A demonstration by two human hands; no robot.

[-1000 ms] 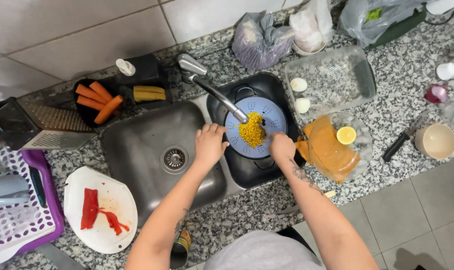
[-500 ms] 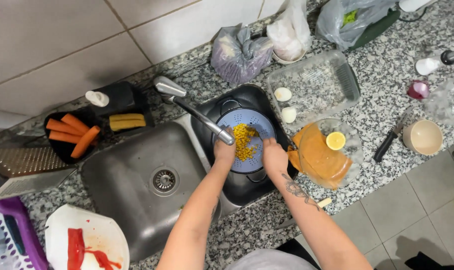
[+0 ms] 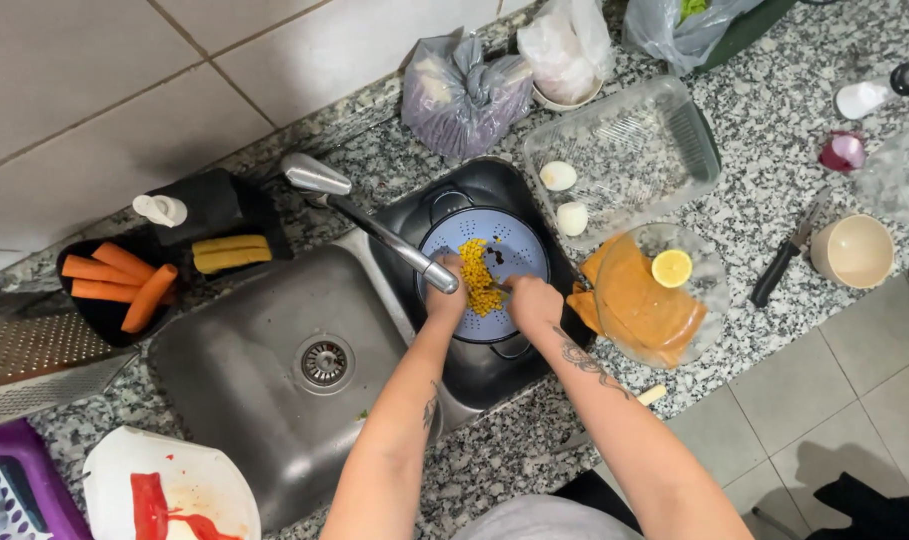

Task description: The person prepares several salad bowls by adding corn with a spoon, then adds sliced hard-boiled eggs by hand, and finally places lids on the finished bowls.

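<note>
Bright, even overhead light, soft shadows, mild glare on steel sink (image 3: pixel 244 400), sharp focus

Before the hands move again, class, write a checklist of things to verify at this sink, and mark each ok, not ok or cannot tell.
1. Both hands at the strainer: left hand and right hand on it, ok.
2. Corn inside the strainer: ok.
3. Strainer sits over the dark pot: ok.
4. Tap running: cannot tell.
5. Knife clear of the hands: ok.
6. Lemon half in the glass bowl: ok.
</note>
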